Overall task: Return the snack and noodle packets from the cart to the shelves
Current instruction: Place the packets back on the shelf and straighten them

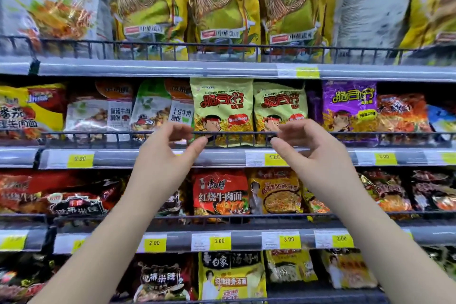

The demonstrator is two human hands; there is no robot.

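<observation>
Two pale green snack packets stand side by side on the second shelf, the left packet (221,108) and the right packet (280,108), behind a black wire rail (237,134). My left hand (170,150) is raised just below and left of them, fingers curled and apart, holding nothing. My right hand (308,145) mirrors it to the right, also empty with fingers apart. Both hands hover in front of the rail. The cart is out of view.
A purple snack packet (349,108) stands right of the green ones. Large yellow noodle bags (223,7) fill the top shelf. Red and yellow noodle packets (220,195) sit on the third shelf. Yellow price tags (274,158) line the shelf edges.
</observation>
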